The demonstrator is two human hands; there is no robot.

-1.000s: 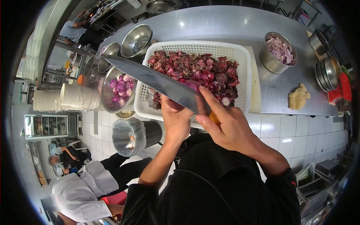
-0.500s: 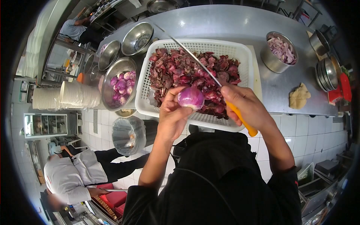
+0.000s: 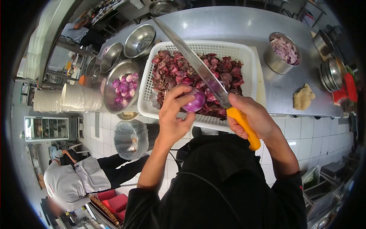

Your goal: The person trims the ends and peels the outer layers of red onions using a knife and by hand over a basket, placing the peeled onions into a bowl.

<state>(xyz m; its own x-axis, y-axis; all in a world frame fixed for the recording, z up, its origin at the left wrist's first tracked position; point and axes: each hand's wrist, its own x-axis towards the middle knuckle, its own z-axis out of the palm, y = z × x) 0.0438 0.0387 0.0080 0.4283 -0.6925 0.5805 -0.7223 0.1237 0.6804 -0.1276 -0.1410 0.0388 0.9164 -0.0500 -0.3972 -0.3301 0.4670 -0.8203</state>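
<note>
My left hand (image 3: 176, 112) grips a peeled red onion (image 3: 196, 100) over the near side of a white perforated basket (image 3: 249, 72). Its fingers curl across the onion's left and top. In my right hand (image 3: 249, 116) is a long knife (image 3: 198, 63) with a yellow handle, held closed around that handle. The blade points up and to the left across the basket, its broad side showing, apart from the onion. Red onion skins (image 3: 179, 72) fill the basket below both hands.
Left of the basket, a steel bowl (image 3: 110, 91) holds peeled onions, near two other bowls (image 3: 139, 40). A steel pot (image 3: 280, 63) of cut onion and a cloth (image 3: 304, 97) lie right. A lined bin (image 3: 130, 140) and a person (image 3: 76, 177) are at lower left.
The knife has turned so its blade shows broad, and its handle has dipped slightly. My left fingers have shifted over the onion, which has rotated in the hand.
</note>
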